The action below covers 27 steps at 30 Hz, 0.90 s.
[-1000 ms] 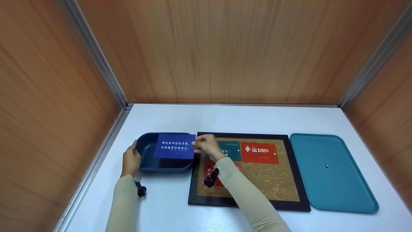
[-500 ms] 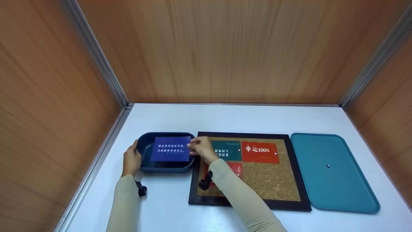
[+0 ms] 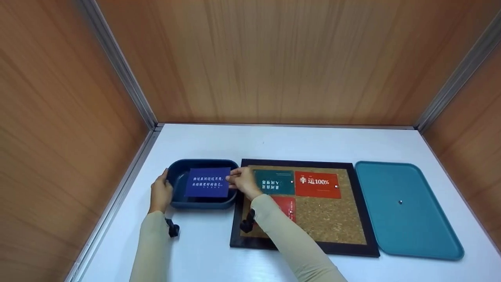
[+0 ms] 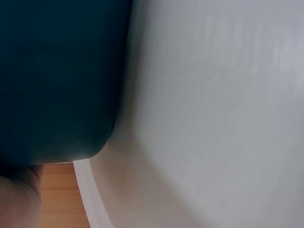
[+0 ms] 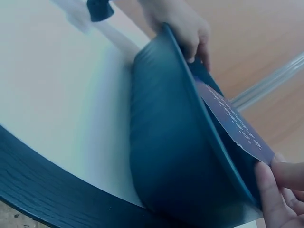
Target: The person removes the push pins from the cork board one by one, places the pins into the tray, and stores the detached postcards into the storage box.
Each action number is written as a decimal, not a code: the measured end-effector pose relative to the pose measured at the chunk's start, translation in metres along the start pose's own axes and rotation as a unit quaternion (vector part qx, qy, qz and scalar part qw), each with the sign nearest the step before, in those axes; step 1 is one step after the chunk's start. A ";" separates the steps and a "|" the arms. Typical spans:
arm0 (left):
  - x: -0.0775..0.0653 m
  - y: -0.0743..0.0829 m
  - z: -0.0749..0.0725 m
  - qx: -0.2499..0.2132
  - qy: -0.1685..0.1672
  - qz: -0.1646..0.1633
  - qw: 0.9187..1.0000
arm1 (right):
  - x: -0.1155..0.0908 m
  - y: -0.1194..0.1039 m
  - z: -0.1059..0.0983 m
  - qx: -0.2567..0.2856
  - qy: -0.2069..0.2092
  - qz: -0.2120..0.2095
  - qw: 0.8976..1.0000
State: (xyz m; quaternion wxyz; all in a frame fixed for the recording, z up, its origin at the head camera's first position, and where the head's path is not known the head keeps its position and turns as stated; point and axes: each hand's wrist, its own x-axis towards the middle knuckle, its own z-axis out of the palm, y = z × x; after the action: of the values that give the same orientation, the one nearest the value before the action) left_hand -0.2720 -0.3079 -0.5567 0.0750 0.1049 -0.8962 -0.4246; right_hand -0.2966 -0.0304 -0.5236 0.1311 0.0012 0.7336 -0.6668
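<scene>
My right hand (image 3: pixel 244 182) pinches the right edge of a purple-blue card (image 3: pixel 207 182) with white printed writing. The card lies over the opening of a dark blue plastic bin (image 3: pixel 203 205), just inside its rim in the right wrist view (image 5: pixel 232 118). At the bin's left end, my left hand (image 3: pixel 160 192) grips the rim, its fingers reaching over the edge in the right wrist view. The left wrist view mostly shows the bin's outer wall (image 4: pixel 57 80), with part of the hand at the lower left corner.
A dark-framed cork board (image 3: pixel 332 223) adjoins the bin, bearing a green card (image 3: pixel 276 184), a red card (image 3: pixel 318 184) and a second red card (image 3: pixel 285 207), partly hidden by my arm. Small pins show on them. Right of it lies a teal tray (image 3: pixel 415 231) with one small pin (image 3: pixel 400 202).
My right hand has moved left and slightly down with the purple-blue card, bringing it lower over the bin. My left hand has stayed at the bin's left end.
</scene>
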 end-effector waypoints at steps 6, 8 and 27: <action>0.000 -0.001 0.000 -0.003 0.003 0.006 1.000 | 0.001 0.000 0.002 -0.040 0.002 -0.013 0.999; 0.000 -0.001 0.000 -0.006 0.006 0.009 1.000 | 0.000 0.001 0.003 -0.054 0.003 -0.022 0.998; -0.002 -0.001 0.000 -0.016 -0.006 -0.008 1.000 | -0.004 0.003 0.008 -0.183 0.010 -0.096 0.978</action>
State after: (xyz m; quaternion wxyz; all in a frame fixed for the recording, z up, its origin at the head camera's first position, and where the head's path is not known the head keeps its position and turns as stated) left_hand -0.2700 -0.3085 -0.5574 0.0678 0.1082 -0.8888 -0.4402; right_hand -0.2907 -0.0368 -0.5268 0.0569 -0.0864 0.8414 -0.5305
